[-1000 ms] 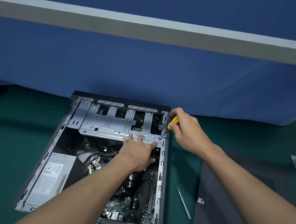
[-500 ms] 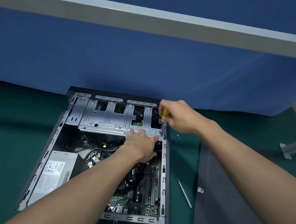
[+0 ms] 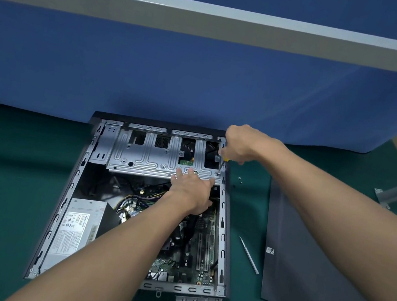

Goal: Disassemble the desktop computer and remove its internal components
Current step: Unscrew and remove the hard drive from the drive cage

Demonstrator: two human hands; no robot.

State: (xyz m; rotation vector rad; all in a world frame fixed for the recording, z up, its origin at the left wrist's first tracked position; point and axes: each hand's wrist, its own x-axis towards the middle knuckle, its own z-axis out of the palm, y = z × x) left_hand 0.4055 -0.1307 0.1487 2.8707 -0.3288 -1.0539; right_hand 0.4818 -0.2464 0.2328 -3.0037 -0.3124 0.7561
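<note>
**Case:** grey steel desktop computer case [image 3: 222, 237], side off, lying flat on the green-covered counter [image 3: 2, 197]. I judge it lies this way so its insides face up to me.

**Cage:** silver pressed-metal drive cage [image 3: 144, 157], seated across the far end of the case, not yet lifted out.

**Left grip** [image 3: 191, 190]: released, fingers straight and pressing on the cage's near edge, probably to steady it. Whether the thumb hooks beneath the edge I cannot tell.

**Right grip** [image 3: 240, 144]: clenched round the yellow-handled screwdriver [image 3: 221, 165], held nearly upright. Its tip sits at the cage's near right corner screw [image 3: 216, 174].

**Loose parts:** two small screws [image 3: 239, 179] on the counter just beside the case, within my reach.

**Set aside to my right:** thin silver rod tool [image 3: 249, 256] and the dark grey flat side panel [image 3: 317, 260], apart from the work.
</note>
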